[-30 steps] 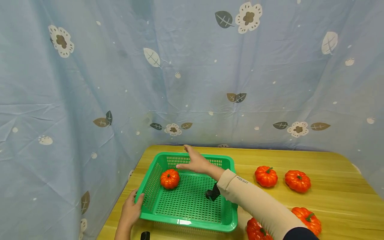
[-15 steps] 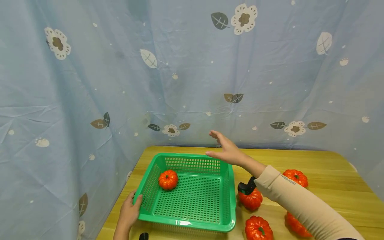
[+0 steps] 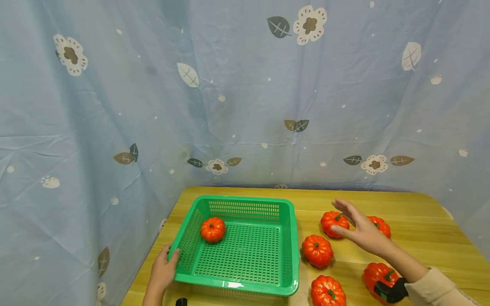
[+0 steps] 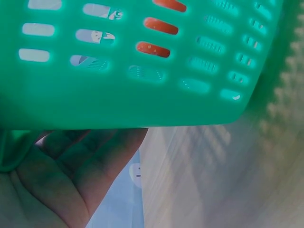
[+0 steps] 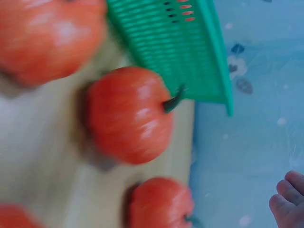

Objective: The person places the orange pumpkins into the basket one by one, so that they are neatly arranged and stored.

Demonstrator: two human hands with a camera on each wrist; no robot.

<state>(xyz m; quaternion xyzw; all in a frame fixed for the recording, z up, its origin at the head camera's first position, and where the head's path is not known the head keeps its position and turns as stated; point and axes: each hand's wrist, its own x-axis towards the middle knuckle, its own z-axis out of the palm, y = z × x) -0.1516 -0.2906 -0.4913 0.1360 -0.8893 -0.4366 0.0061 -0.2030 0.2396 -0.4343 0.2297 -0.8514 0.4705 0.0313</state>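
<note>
Openly, the right hand (image 3: 361, 233) hovers above the loose pumpkins (image 3: 317, 251) — thumb apart, holding nothing, fingers pointing forward and left.
The left hand (image 3: 162, 272) pinches the left rim of the green basket (image 3: 264, 289), its long axis running left-right on the tabletop (image 3: 421, 233) — one small pumpkin (image 3: 213, 230) inside, stem up.

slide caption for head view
Left hand holds green rectangular plastic basket, one ribbed orange pumpkin inside; right hand hovers near five others.
</note>
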